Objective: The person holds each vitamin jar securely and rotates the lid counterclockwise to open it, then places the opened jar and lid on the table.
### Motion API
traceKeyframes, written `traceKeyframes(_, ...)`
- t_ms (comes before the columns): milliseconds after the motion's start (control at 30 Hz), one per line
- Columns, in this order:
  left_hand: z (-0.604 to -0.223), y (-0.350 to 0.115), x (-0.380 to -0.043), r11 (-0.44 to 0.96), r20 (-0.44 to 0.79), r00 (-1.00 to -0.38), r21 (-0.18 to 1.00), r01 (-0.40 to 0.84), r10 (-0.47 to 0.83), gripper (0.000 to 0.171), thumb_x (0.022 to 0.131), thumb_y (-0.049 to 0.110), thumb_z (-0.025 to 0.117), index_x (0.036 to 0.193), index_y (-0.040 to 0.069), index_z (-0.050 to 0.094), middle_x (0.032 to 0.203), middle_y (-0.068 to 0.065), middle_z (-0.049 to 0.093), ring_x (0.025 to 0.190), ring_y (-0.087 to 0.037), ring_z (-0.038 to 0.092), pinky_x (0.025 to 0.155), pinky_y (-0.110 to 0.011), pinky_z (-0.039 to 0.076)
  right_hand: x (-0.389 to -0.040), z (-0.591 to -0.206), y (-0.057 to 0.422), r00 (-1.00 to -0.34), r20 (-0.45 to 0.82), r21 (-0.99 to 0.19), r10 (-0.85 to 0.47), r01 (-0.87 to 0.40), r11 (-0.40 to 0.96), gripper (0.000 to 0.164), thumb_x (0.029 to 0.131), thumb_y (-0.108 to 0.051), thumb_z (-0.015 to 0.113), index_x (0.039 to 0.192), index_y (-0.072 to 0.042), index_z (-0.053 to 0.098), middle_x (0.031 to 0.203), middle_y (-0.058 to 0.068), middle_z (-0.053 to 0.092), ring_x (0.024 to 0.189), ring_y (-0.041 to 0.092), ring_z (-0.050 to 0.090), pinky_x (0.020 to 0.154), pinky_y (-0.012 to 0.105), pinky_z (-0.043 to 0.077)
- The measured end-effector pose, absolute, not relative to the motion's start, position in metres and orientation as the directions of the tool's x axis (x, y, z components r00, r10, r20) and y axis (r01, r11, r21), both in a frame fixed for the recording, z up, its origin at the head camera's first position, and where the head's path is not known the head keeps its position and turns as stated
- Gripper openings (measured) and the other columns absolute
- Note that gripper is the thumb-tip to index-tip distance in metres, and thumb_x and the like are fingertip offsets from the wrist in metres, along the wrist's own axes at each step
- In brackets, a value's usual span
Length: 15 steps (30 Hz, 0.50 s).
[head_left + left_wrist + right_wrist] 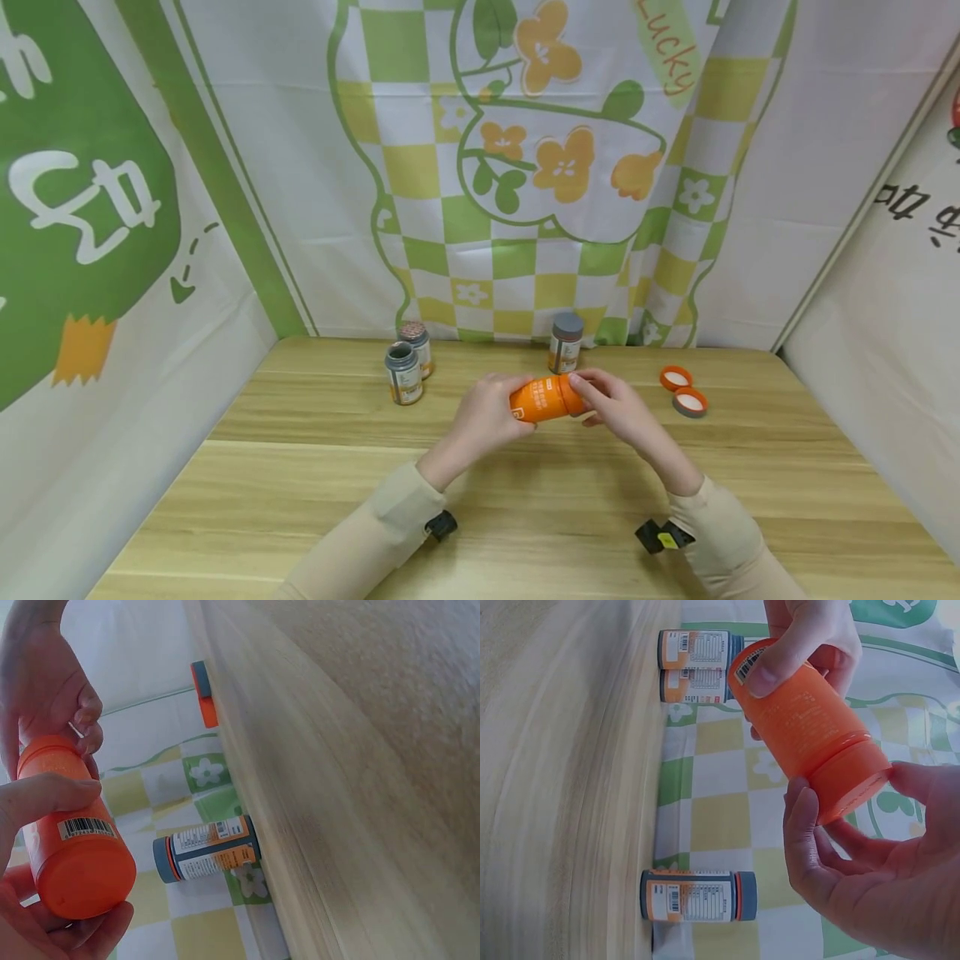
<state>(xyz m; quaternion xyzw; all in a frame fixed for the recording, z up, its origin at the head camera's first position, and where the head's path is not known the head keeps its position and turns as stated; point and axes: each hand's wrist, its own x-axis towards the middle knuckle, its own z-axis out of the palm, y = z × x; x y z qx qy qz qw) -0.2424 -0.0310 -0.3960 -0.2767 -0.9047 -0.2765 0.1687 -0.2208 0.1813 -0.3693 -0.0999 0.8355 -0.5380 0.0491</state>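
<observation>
Both forearms (375, 533) angle inward, the left hand (483, 414) and right hand (618, 406) facing each other, fingers (803, 836) curled.

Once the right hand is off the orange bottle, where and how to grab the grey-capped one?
Grip the grey-capped bottle mid-body, probably with the right hand coming from the front right, wrapping round it. It stands upright with a round, straight-sided body; the curtain close behind likely makes a rear approach awkward.
</observation>
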Motion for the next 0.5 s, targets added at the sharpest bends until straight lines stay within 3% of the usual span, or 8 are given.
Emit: traceKeyframes(500, -0.3952, -0.0334, -0.2435, 0.655, 0.386, -0.828, 0.508, 0.559, 0.407, 0.058, 0.061, 0.023, 0.085, 0.115, 0.013, 0.067, 0.102, -0.005, 0.07, 0.085, -0.018, 0.059, 0.075, -0.034, 0.047, -0.2184, -0.371, 0.1808, -0.948, 0.153, -0.891, -0.279, -0.255, 0.377, 0.038, 0.097, -0.026, 0.052, 0.131, -0.008, 0.052, 0.128, 0.022, 0.055, 0.104, 0.03, 0.059, 0.075, 0.036, 0.054)
